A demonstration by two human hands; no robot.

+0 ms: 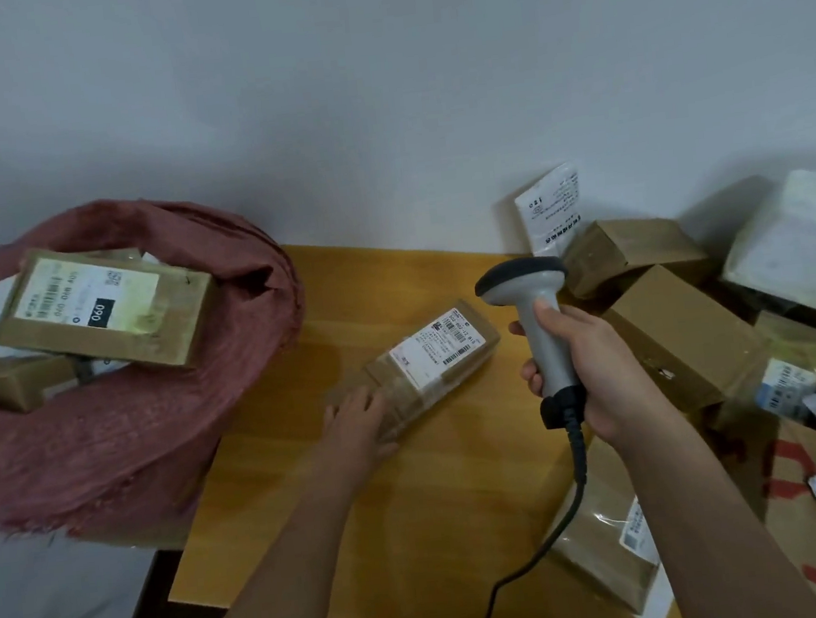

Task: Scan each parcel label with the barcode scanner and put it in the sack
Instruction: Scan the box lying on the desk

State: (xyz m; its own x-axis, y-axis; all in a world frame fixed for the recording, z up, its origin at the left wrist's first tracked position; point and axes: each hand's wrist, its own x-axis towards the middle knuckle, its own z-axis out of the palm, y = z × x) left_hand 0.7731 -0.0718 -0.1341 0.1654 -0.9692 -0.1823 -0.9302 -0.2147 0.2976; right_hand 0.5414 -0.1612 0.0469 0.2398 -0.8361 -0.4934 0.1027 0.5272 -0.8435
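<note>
A long brown parcel [431, 361] lies on the wooden table [414, 497], its white label with barcodes facing up. My left hand [357, 423] rests on the parcel's near end, fingers spread over it. My right hand [596, 370] grips the handle of a grey barcode scanner [530, 307], whose dark head points left toward the parcel's label. The scanner's black cable [557, 538] runs down off the table's front edge. A dark red sack [158, 422] stands open at the left, with a labelled brown box [107, 308] lying in its mouth on other parcels.
A heap of brown boxes [678, 337] and pale mailers [798, 241] fills the table's right side. A flat taped parcel [603, 544] lies under my right forearm. A white wall is behind the table. Grey floor shows at lower left.
</note>
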